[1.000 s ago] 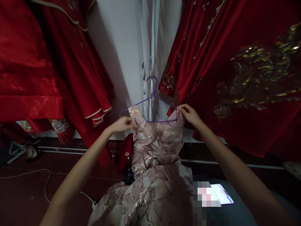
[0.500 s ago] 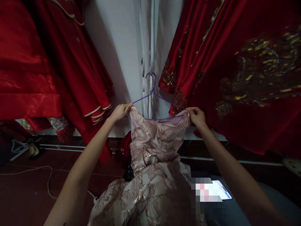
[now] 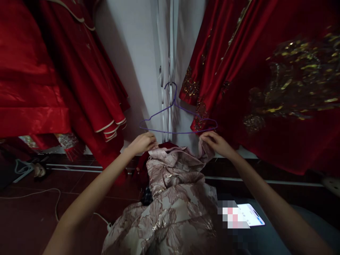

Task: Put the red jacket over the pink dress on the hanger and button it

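A pale pink dress (image 3: 175, 173) with a shiny floral pattern spreads from the bottom centre up toward the wall. At the left end of its top edge, my left hand (image 3: 145, 142) is closed on the cloth. My right hand (image 3: 216, 142) pinches the right top corner, which is pulled up a little. Just above both hands hangs a thin purple hanger (image 3: 178, 132), hooked at a white metal pole (image 3: 172, 53). The hanger is bare and apart from the dress; its full outline shows.
Red garments (image 3: 87, 81) hang at the left, and red robes with gold embroidery (image 3: 297, 81) at the right. A lit phone (image 3: 252, 215), partly blurred out, lies at lower right. A white cable (image 3: 57, 202) crosses the floor near a shoe (image 3: 39, 170).
The top of the dress has come off the hanger and dropped below it, folding over. Both hands have moved down with the cloth, while the hanger stays in place.
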Motion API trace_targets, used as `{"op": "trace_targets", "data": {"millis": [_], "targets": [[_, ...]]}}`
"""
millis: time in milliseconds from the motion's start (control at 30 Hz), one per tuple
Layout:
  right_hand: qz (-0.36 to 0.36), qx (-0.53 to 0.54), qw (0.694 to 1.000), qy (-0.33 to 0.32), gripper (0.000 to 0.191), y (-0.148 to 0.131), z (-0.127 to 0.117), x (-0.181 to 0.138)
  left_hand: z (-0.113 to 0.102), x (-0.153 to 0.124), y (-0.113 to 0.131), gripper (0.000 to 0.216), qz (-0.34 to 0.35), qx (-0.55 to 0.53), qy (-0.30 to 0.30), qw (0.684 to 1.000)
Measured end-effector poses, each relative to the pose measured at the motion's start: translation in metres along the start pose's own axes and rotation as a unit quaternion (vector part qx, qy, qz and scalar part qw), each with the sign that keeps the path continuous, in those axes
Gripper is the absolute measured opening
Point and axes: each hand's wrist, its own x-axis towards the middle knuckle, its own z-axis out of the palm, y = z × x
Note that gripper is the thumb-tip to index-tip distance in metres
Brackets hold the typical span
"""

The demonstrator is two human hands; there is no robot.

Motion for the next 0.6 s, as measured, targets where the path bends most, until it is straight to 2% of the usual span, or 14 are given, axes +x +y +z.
{"op": "trace_targets", "data": {"millis": [67,133,200,300,433,600], "targets": [[-0.025,-0.069,0.996,0.054,0.026,-0.005,-0.002,0.005,-0.001,0.024,0.02,0.026,0.051,-0.001,0.061,0.997],[-0.019,-0.121,0.985,0.125,0.024,-0.002,-0.006,0.009,0.009,0.044,0.038,0.023,0.074,0.013,0.091,0.993],[0.019,-0.146,0.969,0.198,0.024,0.008,-0.013,0.009,0.025,0.054,0.052,0.021,0.08,0.03,0.089,0.992],[0.096,-0.149,0.946,0.27,0.025,0.027,-0.025,0.007,0.045,0.051,0.07,0.024,0.049,0.05,0.088,0.994],[0.138,-0.147,0.937,0.285,0.022,0.042,-0.037,0.002,0.042,0.031,0.083,0.027,0.03,0.078,0.091,0.992],[0.133,-0.12,0.938,0.296,0.021,0.037,-0.037,0.003,0.026,0.023,0.082,0.026,0.034,0.097,0.077,0.992]]}}
